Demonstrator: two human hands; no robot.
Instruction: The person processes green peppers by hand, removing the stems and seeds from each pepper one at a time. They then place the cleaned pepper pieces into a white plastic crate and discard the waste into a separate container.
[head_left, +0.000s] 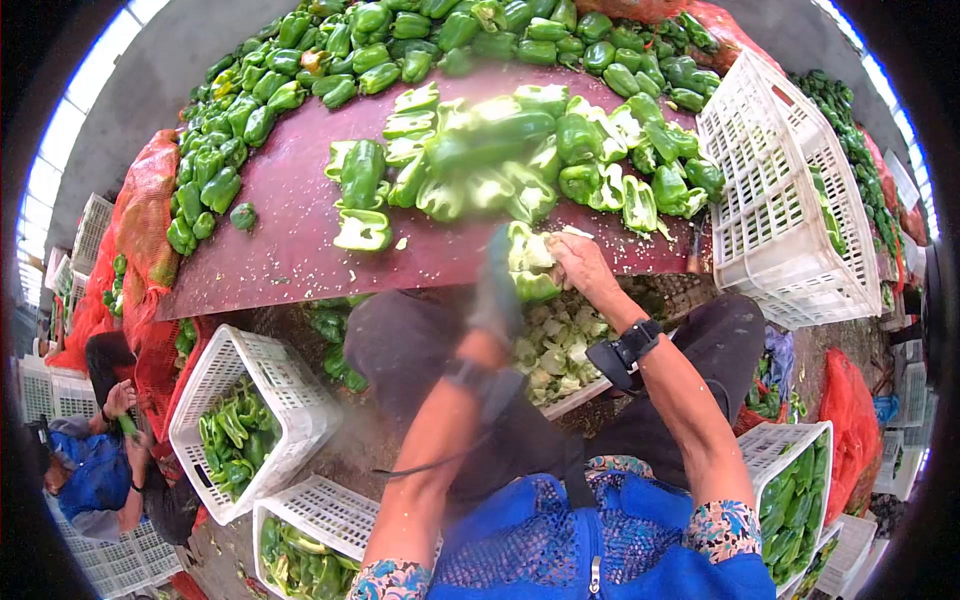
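Note:
My left hand (495,285), in a greyish-green glove and smeared by motion, holds an opened green bell pepper (532,285) from its left side over the table's near edge. From the right, my bare right hand (585,268) pinches at the pale core of that pepper, fingers closed. Just beyond both hands, opened and halved bell peppers (440,195) lie in a heap on the dark red tabletop (270,245). A larger green pepper shape (490,140) above them is blurred. Below my hands, between my knees, a crate holds pale pepper cores (560,345).
Whole peppers (400,40) line the table's far side. A white crate (760,180) stands tilted at the right, beside a knife (695,245). Pepper-filled crates (240,430) flank my legs. Red mesh sacks (150,220) stand left, near another person (95,465) holding something green.

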